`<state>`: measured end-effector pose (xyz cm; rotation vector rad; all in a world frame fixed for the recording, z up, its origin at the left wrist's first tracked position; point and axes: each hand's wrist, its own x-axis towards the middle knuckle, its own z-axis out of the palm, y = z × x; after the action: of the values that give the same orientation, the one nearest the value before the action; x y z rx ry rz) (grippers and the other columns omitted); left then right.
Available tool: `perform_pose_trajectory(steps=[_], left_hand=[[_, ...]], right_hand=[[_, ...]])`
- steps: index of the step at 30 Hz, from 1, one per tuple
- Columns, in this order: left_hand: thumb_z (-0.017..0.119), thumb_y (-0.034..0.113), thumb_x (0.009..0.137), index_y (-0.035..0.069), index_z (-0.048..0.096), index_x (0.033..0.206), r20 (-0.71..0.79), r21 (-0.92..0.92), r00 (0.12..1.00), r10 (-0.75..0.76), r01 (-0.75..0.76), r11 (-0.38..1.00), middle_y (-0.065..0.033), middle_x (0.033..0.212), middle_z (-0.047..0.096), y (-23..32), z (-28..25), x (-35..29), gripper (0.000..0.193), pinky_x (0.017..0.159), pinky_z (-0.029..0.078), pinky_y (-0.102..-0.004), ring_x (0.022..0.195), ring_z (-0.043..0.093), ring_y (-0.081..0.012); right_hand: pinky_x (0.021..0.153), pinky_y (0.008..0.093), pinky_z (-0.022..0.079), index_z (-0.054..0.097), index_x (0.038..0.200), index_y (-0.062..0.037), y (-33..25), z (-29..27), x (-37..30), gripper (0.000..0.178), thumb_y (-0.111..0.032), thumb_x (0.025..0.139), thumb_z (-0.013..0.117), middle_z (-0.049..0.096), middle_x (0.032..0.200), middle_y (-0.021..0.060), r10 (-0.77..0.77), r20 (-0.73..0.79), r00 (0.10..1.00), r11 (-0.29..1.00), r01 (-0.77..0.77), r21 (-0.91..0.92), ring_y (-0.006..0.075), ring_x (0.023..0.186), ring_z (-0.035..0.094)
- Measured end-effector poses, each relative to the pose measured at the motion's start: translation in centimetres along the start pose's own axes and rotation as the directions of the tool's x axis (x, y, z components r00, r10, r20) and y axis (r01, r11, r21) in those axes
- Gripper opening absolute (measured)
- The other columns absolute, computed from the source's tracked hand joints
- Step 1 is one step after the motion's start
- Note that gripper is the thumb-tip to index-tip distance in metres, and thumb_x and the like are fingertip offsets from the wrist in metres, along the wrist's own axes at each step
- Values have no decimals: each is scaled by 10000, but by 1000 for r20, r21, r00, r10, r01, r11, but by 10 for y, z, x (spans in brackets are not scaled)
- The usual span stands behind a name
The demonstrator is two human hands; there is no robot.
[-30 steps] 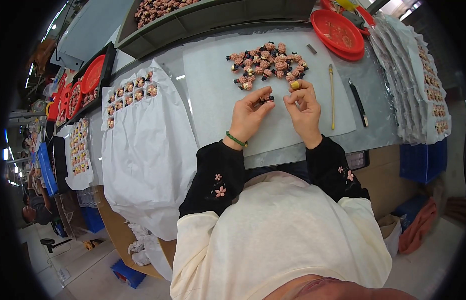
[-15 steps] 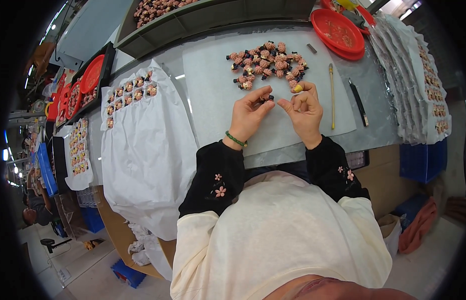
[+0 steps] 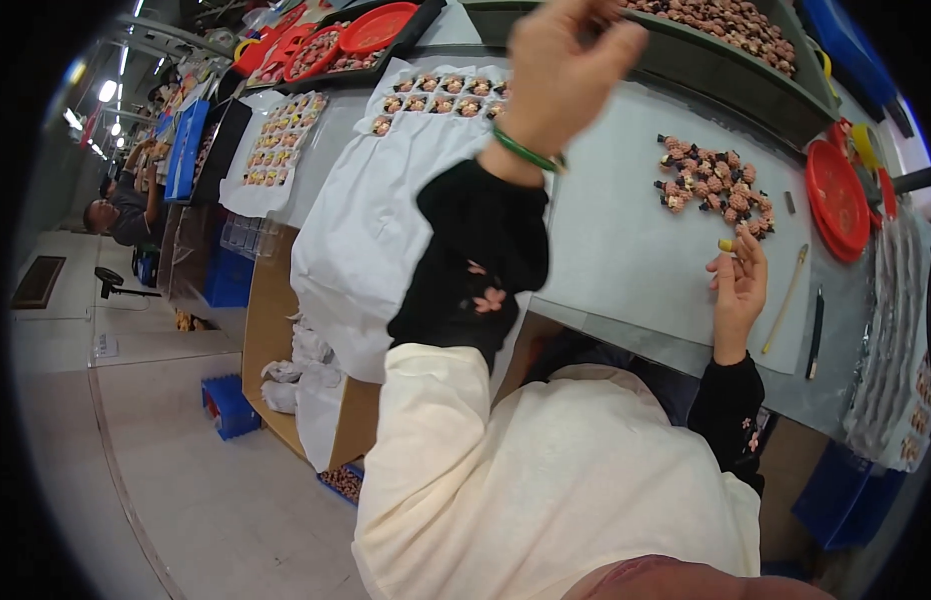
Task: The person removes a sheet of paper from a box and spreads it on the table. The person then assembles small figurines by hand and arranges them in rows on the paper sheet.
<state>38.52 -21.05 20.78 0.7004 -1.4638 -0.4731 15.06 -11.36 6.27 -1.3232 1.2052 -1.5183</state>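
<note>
My left hand (image 3: 566,85) is raised across the white sheet (image 3: 616,200) to the near edge of the grey bin. Its fingers are bent together, blurred and partly cut off by the top edge; something dark shows between them, too unclear to name. My right hand (image 3: 741,290) rests low over the sheet's right part, fingers loosely bent and apart, with nothing seen in them. A yellow cover (image 3: 726,245) sits on one of its fingertips. Just beyond it lies a loose pile of small pink-and-black figurines (image 3: 716,185).
A grey bin (image 3: 726,95) of figurines stands at the back. Left lies a paper-covered tray (image 3: 446,95) with figurines in rows. On the right are red plates (image 3: 836,200), a thin yellow stick (image 3: 786,298), a black pen-like tool (image 3: 816,335) and stacked clear trays (image 3: 881,340).
My left hand has left the spot beside my right hand and risen up and left, away from the pile. My right hand has opened slightly. The whole view has swung leftward.
</note>
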Motion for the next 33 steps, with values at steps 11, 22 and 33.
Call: perform_pose_trajectory(steps=[11,22,33], left_hand=[[560,106,720,-23,543,868,-143,924,930,-340,248,291,-150,688,568,-129,-230,-77,197,628,435,-380,668,542,-338],[331,495,855,-34,261,1284,-290,957,769,-570,251,-148,-158,1371,230,-151,-213,-94,685,944,139,-620,1269,177,-319],[288,546,851,0,231,1315,-275,961,718,-639,218,-169,-186,1391,168,-153,-211,-84,719,968,125,-595,1285,142,-330]], right_hand=[[501,152,354,497,1103,-26,13,0,1,268,-58,840,535,539,892,13,-27,54,998,999,29,-21,51,654,493],[525,168,380,536,1042,-21,18,7,5,232,-43,812,562,550,856,7,34,48,998,999,-34,-6,51,682,506],[635,306,450,547,977,-45,2,43,40,275,-2,710,596,515,942,93,-383,332,862,621,506,-598,235,757,548]])
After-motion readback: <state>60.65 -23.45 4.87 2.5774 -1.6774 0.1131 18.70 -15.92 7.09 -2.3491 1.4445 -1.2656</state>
